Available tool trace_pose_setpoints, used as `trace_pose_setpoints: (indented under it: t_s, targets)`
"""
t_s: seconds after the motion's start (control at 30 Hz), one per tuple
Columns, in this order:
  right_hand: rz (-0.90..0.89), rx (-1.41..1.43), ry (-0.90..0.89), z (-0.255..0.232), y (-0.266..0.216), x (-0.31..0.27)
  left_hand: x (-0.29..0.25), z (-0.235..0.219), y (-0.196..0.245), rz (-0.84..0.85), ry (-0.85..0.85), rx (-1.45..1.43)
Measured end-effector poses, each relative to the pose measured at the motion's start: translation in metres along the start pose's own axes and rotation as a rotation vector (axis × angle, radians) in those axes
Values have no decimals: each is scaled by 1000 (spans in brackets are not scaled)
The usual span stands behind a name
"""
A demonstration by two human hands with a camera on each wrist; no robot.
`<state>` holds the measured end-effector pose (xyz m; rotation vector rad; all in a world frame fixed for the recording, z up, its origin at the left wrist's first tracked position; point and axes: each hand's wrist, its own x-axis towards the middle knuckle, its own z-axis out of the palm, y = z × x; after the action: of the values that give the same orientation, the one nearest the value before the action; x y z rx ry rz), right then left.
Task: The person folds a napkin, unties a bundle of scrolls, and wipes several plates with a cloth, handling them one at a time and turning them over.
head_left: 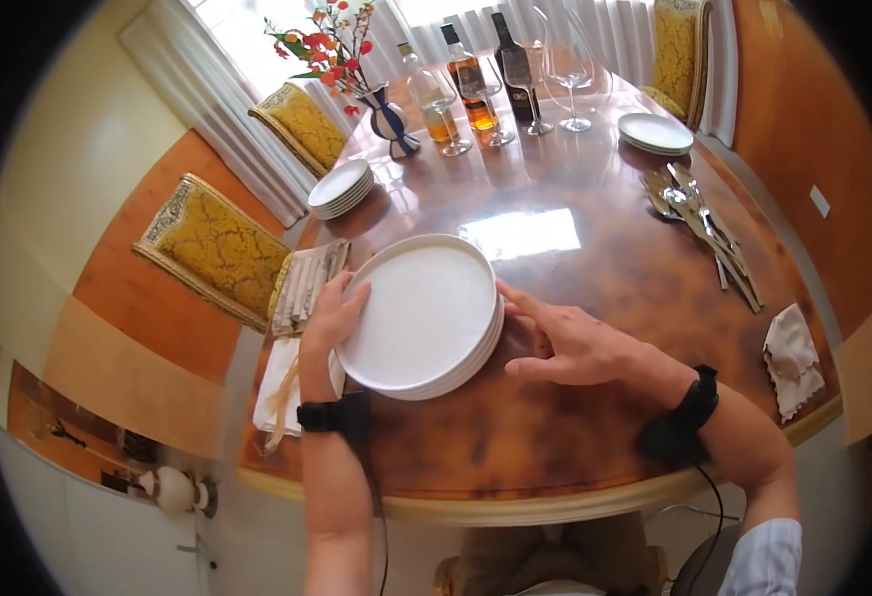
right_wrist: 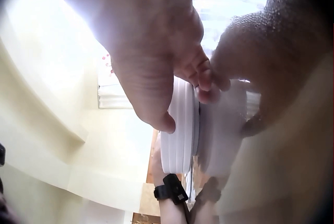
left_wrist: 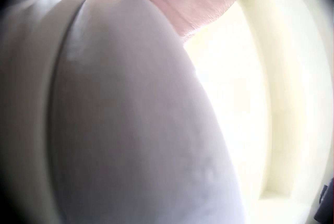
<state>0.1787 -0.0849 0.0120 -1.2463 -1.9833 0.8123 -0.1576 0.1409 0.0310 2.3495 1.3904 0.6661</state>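
A stack of several large white plates (head_left: 418, 316) is at the near middle of the wooden table. My left hand (head_left: 332, 313) grips the stack's left side, its thumb lying over the top plate's rim. On the right, my right hand (head_left: 580, 343) has its fingertips at the side of the stack, fingers extended and thumb held apart. The right wrist view shows the stacked plate edges (right_wrist: 177, 148) beside the right hand's thumb and fingers (right_wrist: 206, 80), low by the shiny tabletop. Plate sides (left_wrist: 135, 109) fill much of the left wrist view, where the left fingers are hidden.
Folded striped napkins (head_left: 309, 283) and a white cloth (head_left: 282, 382) lie left. Small plates (head_left: 340, 189) stand beyond them, more plates (head_left: 654, 131) at far right. Cutlery (head_left: 704, 223) and a crumpled napkin (head_left: 792, 360) lie right. Bottles (head_left: 471, 84), wine glasses (head_left: 570, 74) and a vase (head_left: 388, 121) stand behind.
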Motion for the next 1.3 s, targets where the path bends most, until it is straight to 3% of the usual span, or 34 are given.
trace_pose_setpoints:
  t_s: [0.47,0.87,0.97,1.07,1.3]
  targets:
    - [1,-114,101,12,1,-2,-4,10,12,11,96,76]
    - [114,-94,-5,0,-21,-3,-5,4,26,-76,39,100]
    - [-4,-130,59,5,-9,-3,-6,6,22,-66,39,112]
    - [57,-92,32,3,-16,-2,-5,6,20,-61,47,121]
    - [10,-99,55,3,-10,0,-5,6,21,-80,26,112]
